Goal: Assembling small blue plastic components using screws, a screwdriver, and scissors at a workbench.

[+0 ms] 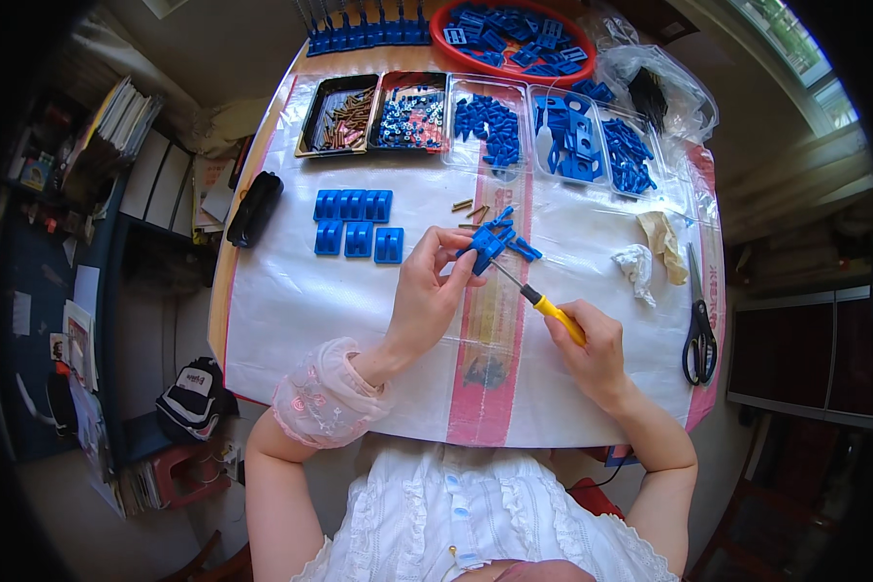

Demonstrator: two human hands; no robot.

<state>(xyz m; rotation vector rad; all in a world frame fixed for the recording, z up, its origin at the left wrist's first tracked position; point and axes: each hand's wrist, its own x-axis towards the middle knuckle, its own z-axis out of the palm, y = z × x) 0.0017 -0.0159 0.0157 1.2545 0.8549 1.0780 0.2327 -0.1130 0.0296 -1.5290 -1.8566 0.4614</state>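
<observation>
Blue plastic part (493,242) pinched in left hand (427,296) grip. Yellow-handled screwdriver (543,303) clasped by right hand (592,354), shaft angled up-left, tip set against part's underside above surface (291,291).

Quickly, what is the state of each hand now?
Left hand: closed on the blue plastic part.
Right hand: closed on the yellow-handled screwdriver, its tip at the part.

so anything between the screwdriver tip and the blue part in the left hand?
Nothing visible. The yellow-handled screwdriver, held in the right hand, runs its shaft straight up to the blue plastic assembly pinched in the left hand. The loose brass screws lie beyond it, off that line.
</observation>
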